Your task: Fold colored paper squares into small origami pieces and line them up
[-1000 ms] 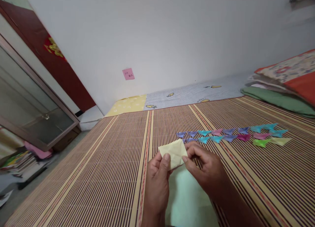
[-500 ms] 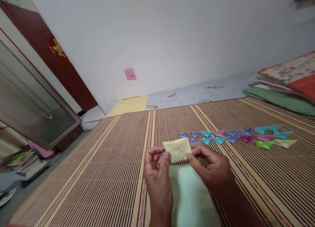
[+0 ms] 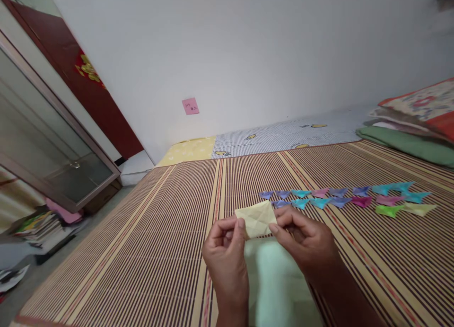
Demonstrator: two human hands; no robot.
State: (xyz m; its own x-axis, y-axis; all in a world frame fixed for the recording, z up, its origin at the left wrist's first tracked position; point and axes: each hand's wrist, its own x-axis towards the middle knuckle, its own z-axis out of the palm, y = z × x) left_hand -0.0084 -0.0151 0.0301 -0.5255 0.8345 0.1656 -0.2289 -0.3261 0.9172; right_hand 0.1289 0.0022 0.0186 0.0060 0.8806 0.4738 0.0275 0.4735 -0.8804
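Note:
A small sheet of pale yellow paper, folded and marked with creases, is held up between my two hands. My left hand pinches its left edge between thumb and fingers. On the other side, my right hand grips the right edge, thumb in front and fingers behind. Below the paper lies a pale green surface, partly covered by my forearms. Beyond my right hand, folded paper shapes stand in two rows, among them a magenta one, a lime green one and a pale yellow one.
A striped mat spreads under everything. Folded bedding is stacked at the right by the white wall, which bears a pink note. At left stand a glass-panelled door and a pile of books.
My left hand has shifted slightly left and its fingers have curled in more on the paper's edge. The view has turned a little; both hands still hold the paper.

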